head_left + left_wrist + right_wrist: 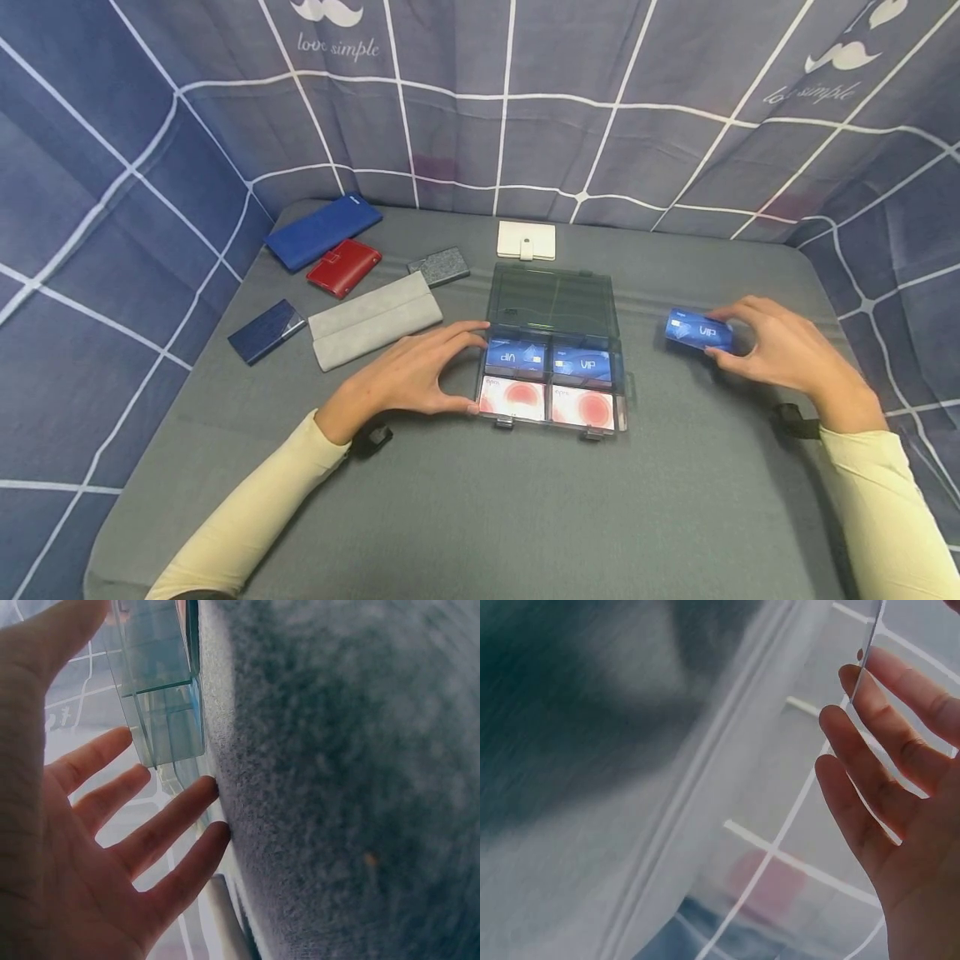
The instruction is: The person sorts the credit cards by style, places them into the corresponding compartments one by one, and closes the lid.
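Observation:
A clear compartment box lies with its lid folded back. Two blue cards marked VIP fill its rear compartments, and two white cards with pink-red circles fill the front ones. My left hand is at the box's left side, thumb by the front corner and fingertips by the rear. In the left wrist view its fingers are spread and fairly straight. Off to the right, my right hand pinches another blue VIP card between thumb and fingers, above the table.
Left on the grey table lie a blue wallet, a red card holder, a dark blue case, a grey pouch and a grey felt case. Behind the box is a white card holder. Checked curtains enclose the table.

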Demonstrator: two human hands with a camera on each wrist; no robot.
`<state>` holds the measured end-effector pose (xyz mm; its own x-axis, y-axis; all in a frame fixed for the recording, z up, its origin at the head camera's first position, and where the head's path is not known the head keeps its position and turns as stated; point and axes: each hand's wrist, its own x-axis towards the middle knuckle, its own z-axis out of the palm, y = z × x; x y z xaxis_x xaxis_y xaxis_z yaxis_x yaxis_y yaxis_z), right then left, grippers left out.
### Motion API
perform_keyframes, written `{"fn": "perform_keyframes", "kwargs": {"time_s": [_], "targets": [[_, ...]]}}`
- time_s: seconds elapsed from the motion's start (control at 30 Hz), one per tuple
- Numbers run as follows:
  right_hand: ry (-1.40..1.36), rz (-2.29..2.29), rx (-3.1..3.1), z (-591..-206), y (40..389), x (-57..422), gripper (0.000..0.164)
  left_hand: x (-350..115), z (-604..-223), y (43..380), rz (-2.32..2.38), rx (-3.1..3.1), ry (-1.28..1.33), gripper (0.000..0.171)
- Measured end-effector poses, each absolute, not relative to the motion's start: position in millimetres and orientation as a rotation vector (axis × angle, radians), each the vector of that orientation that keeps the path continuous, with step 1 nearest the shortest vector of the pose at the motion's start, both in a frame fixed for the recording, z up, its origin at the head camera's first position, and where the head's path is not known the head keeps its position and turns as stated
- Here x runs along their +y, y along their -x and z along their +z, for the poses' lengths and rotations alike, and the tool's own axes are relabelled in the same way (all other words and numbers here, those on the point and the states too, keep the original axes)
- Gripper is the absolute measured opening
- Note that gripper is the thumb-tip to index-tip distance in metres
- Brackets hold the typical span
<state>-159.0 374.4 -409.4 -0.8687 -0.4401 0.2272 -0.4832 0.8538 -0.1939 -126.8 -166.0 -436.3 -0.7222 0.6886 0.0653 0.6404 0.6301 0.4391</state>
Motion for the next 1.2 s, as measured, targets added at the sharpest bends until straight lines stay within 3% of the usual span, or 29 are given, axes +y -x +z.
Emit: {"fn": "perform_keyframes", "kwargs": {"time_s": [0.67,1.2], "targets": [[-0.896,0.34,-2.747,-389,170,289,0.054,-166,-435,128,0.671,2.733,-1.116,0.088],[-1.157,0.298,-2.715,-395,164,219,0.053,-166,-436,127,0.653,2.746,-1.112,0.088]]}}
